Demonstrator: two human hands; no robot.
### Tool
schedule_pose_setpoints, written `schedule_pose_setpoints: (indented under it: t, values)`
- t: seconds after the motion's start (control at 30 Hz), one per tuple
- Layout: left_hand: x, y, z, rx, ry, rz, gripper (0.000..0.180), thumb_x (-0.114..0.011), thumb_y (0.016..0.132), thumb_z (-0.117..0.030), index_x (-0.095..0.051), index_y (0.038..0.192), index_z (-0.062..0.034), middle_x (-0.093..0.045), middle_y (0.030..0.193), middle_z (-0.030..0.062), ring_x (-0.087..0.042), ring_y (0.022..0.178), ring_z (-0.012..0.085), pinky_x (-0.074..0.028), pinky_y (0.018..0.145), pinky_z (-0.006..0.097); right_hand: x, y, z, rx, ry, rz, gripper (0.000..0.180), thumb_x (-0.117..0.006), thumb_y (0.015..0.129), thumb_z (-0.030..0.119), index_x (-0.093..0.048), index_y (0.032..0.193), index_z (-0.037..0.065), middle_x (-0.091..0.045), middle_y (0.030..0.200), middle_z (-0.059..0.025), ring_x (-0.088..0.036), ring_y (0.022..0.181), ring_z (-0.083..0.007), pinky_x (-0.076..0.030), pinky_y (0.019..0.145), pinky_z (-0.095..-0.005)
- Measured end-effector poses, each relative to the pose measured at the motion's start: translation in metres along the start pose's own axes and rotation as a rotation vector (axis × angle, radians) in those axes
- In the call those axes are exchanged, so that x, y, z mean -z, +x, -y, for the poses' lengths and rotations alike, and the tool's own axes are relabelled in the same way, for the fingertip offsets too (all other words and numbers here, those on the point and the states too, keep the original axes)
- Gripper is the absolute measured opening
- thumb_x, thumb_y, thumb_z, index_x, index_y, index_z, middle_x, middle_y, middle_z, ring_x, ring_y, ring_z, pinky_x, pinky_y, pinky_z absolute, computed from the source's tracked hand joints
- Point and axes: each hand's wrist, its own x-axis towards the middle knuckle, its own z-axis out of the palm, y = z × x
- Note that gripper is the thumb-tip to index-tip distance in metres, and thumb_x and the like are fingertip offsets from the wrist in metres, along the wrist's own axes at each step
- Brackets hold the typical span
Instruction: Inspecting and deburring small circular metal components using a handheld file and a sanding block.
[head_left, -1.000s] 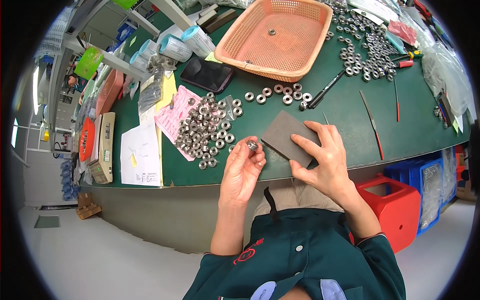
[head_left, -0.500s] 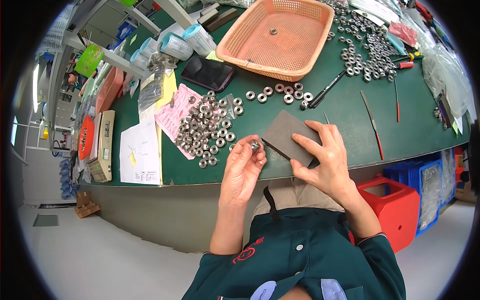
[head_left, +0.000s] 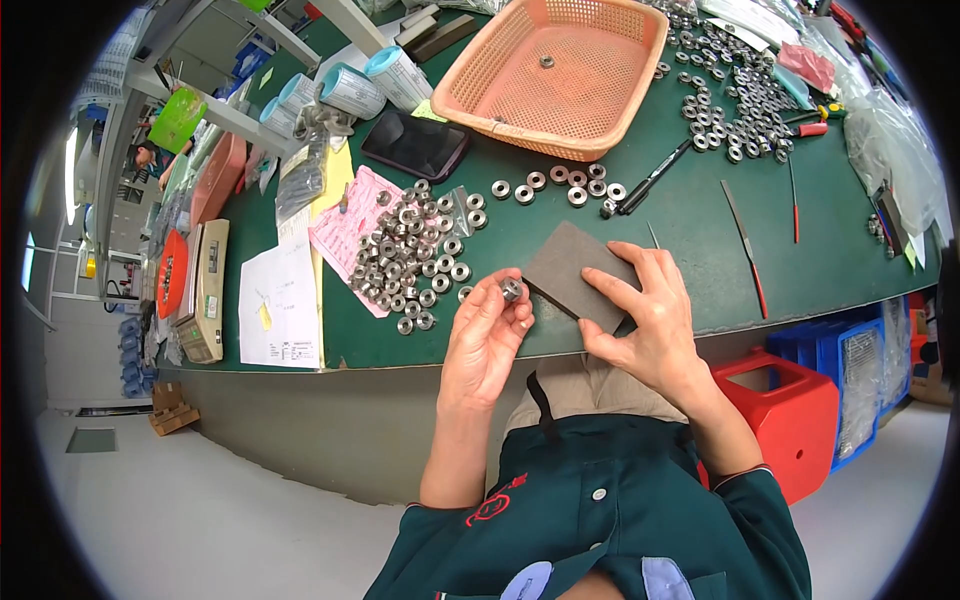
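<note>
My left hand (head_left: 484, 335) pinches a small metal ring (head_left: 511, 290) between thumb and fingers, just above the table's front edge. Right beside it, my right hand (head_left: 645, 310) grips a flat grey-brown block (head_left: 572, 262), perhaps a sanding pad, with the fingers over its top and the thumb at its near edge. The block's left corner comes close to the ring; whether they touch I cannot tell. Left of my hands lies a pile of similar metal rings (head_left: 400, 250), partly on a pink paper (head_left: 335, 232). Several more rings (head_left: 577, 180) form a loose row beyond the block.
An orange plastic basket (head_left: 450, 105) stands at the back. Beside it lie a black phone (head_left: 415, 145) and a black marker (head_left: 655, 178). A red-handled file (head_left: 745, 250) rests on the right, with many rings (head_left: 740, 110) behind. A scale (head_left: 205, 300) sits far left; a red stool (head_left: 790, 420) stands below.
Both hands stay nearly still. The ring in my left hand has tilted slightly, showing more of its end face.
</note>
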Motion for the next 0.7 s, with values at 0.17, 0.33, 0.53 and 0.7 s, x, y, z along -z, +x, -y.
schedule_pose_setpoints:
  t: [0.17, 0.33, 0.53, 0.7]
  values:
    - [0.0003, -0.0001, -0.0009, 0.008, -0.013, -0.001, 0.03, -0.055, 0.094, -0.02, -0.052, 0.113, 0.0028, -0.058, 0.093, 0.007, -0.054, 0.079, 0.0127, -0.046, 0.072, 0.025, -0.0013, -0.0004, 0.0008, -0.009, 0.007, 0.012, 0.047, -0.073, 0.053, 0.014, -0.067, 0.099, 0.004, -0.054, 0.113, -0.0171, -0.052, 0.097, -0.0326, -0.046, 0.083, -0.0398]
    - [-0.0005, -0.0009, -0.001, 0.009, -0.01, -0.008, 0.029, -0.055, 0.094, -0.021, -0.052, 0.112, 0.0023, -0.057, 0.092, 0.0067, -0.053, 0.078, 0.0124, -0.046, 0.071, 0.025, -0.0022, -0.0011, 0.0011, -0.007, 0.004, 0.012, 0.048, -0.074, 0.053, 0.014, -0.067, 0.1, 0.004, -0.054, 0.113, -0.0173, -0.052, 0.097, -0.0328, -0.046, 0.084, -0.04]
    - [-0.0012, -0.0013, -0.0008, 0.008, -0.003, -0.011, 0.028, -0.057, 0.093, -0.02, -0.052, 0.11, 0.0013, -0.057, 0.092, 0.0064, -0.053, 0.078, 0.0123, -0.046, 0.071, 0.025, -0.002, -0.0014, 0.0018, -0.004, -0.005, 0.02, 0.048, -0.073, 0.053, 0.014, -0.067, 0.1, 0.003, -0.054, 0.113, -0.0175, -0.052, 0.097, -0.0328, -0.046, 0.084, -0.0401]
    - [-0.0006, -0.0011, -0.0005, 0.01, -0.006, -0.004, 0.026, -0.058, 0.092, -0.019, -0.053, 0.109, 0.0008, -0.057, 0.093, 0.0059, -0.054, 0.078, 0.0121, -0.046, 0.071, 0.025, -0.0021, -0.0015, 0.0021, -0.001, -0.005, 0.021, 0.048, -0.074, 0.054, 0.015, -0.066, 0.1, 0.004, -0.054, 0.113, -0.0175, -0.052, 0.097, -0.0329, -0.046, 0.084, -0.0402]
